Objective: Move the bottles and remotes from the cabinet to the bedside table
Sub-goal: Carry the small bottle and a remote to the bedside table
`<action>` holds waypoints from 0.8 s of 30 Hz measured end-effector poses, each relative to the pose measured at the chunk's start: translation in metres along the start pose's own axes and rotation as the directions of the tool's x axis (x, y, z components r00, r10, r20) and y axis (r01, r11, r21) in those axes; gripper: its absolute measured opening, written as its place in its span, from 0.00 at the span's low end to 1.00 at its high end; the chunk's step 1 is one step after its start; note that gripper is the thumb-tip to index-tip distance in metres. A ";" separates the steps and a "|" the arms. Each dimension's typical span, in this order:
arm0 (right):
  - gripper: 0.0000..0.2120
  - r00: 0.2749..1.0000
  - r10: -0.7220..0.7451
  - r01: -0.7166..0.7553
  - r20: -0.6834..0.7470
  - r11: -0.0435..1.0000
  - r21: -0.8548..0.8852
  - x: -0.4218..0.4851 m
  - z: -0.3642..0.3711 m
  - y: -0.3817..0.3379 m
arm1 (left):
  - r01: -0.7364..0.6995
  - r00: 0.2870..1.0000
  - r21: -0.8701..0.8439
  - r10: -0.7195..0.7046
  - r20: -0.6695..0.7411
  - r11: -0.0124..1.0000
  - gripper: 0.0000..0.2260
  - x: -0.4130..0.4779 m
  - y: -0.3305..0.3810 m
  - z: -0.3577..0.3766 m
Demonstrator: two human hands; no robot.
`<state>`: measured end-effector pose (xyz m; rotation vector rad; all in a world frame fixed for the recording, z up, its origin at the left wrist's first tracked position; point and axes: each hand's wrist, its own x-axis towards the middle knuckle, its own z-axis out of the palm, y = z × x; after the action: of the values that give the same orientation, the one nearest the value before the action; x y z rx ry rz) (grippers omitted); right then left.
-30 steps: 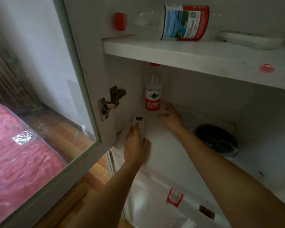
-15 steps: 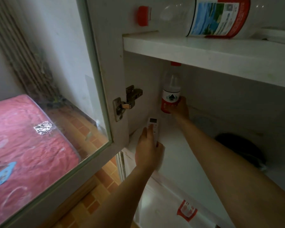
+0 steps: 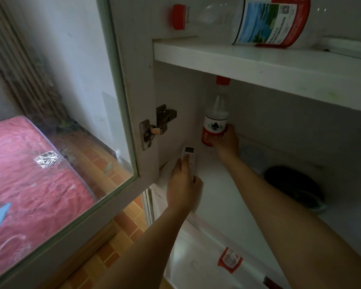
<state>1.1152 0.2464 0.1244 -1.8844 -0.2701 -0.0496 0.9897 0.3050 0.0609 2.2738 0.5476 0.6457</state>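
Note:
A small clear water bottle (image 3: 216, 113) with a red cap and red-and-white label stands upright at the back left of the cabinet's lower shelf (image 3: 227, 197). My right hand (image 3: 225, 140) grips its lower part. A white remote (image 3: 189, 158) with a small screen lies on the same shelf near the left wall, and my left hand (image 3: 182, 188) holds its near end with the thumb on top. On the upper shelf (image 3: 238, 59) a large clear bottle (image 3: 258, 19) with a red cap and a blue-and-red label lies on its side.
The glass cabinet door (image 3: 71, 142) stands open on the left, hinge (image 3: 156, 124) facing in. A dark round object (image 3: 294, 186) sits on the lower shelf at right. A red bed cover (image 3: 19, 174) and orange tiled floor (image 3: 121, 226) show below.
My right hand reached back and closed round the small bottle. My left hand stayed on the remote. The camera moved closer and shifted left.

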 end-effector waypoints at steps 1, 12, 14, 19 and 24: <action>0.22 1.000 0.002 -0.002 -0.003 1.000 -0.017 -0.003 -0.003 0.001 | 0.003 1.000 0.001 -0.003 0.001 1.000 0.27 0.000 0.000 0.000; 0.26 0.997 -0.029 0.024 -0.069 0.997 -0.077 -0.060 -0.033 0.014 | 0.047 0.999 -0.084 -0.045 0.023 0.995 0.28 -0.003 -0.002 -0.004; 0.27 0.997 -0.027 0.021 -0.075 0.997 -0.079 -0.073 -0.039 0.014 | 0.045 0.999 -0.108 -0.042 0.032 0.993 0.28 -0.004 -0.001 -0.007; 0.30 0.997 -0.038 0.031 -0.066 0.995 -0.097 -0.103 -0.053 0.015 | 0.022 0.997 -0.212 -0.005 0.079 0.977 0.29 -0.009 0.001 -0.012; 0.32 0.998 -0.045 0.039 -0.054 0.993 -0.112 -0.125 -0.061 0.015 | 0.004 0.996 -0.283 0.021 0.083 0.959 0.28 -0.024 0.007 -0.017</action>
<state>1.0032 0.1642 0.1098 -1.9841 -0.2732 -0.1491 0.9623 0.2965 0.0698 2.0240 0.3775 0.5873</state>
